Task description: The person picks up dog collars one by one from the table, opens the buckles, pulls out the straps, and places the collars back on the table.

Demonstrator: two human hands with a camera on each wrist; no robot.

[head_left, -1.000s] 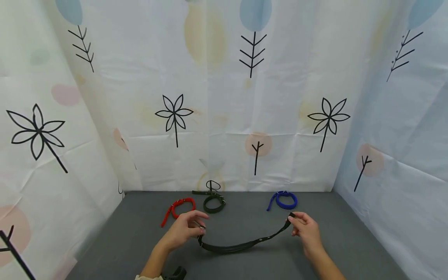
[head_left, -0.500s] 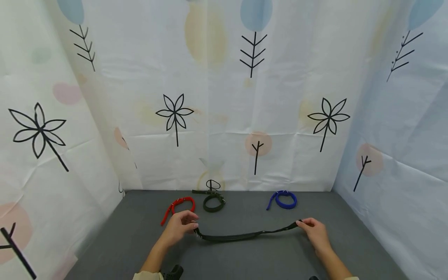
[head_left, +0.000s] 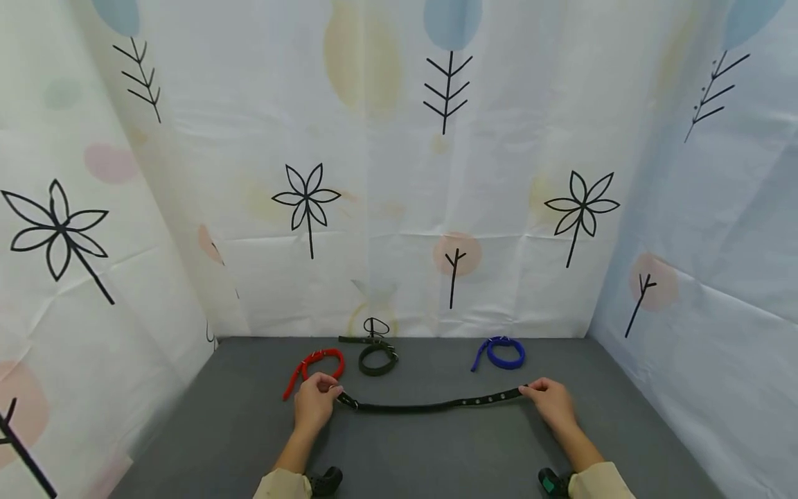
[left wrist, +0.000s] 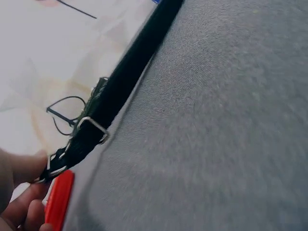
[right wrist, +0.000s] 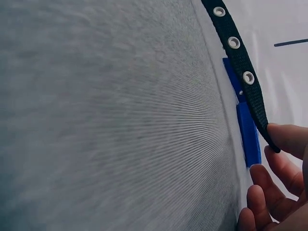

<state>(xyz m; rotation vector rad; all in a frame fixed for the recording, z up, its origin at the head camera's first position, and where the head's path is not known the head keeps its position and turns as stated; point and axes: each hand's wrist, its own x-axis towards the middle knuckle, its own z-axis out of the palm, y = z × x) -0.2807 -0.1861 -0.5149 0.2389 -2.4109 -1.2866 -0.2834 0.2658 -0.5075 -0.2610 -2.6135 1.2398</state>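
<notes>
A dark buckle collar [head_left: 408,409] stretches nearly straight between my hands, above the grey table. My left hand [head_left: 314,404] pinches its buckle end between thumb and fingers. In the left wrist view the metal ring [left wrist: 94,126] shows on the collar close to those fingers. At the other end, my right hand [head_left: 553,404] pinches the tip between thumb and forefinger, its remaining fingers loosely bent. The right wrist view shows metal eyelets [right wrist: 234,43] along this end of the collar.
Along the back of the grey table [head_left: 436,457] lie a coiled red collar [head_left: 291,383], a coiled dark green collar [head_left: 375,371] and a coiled blue collar [head_left: 506,365]. A patterned white curtain [head_left: 399,277] hangs behind and at both sides.
My hands have moved apart, drawing the sagging collar almost straight. Its eyelets have turned to face the head camera. The coiled collars stay where they were.
</notes>
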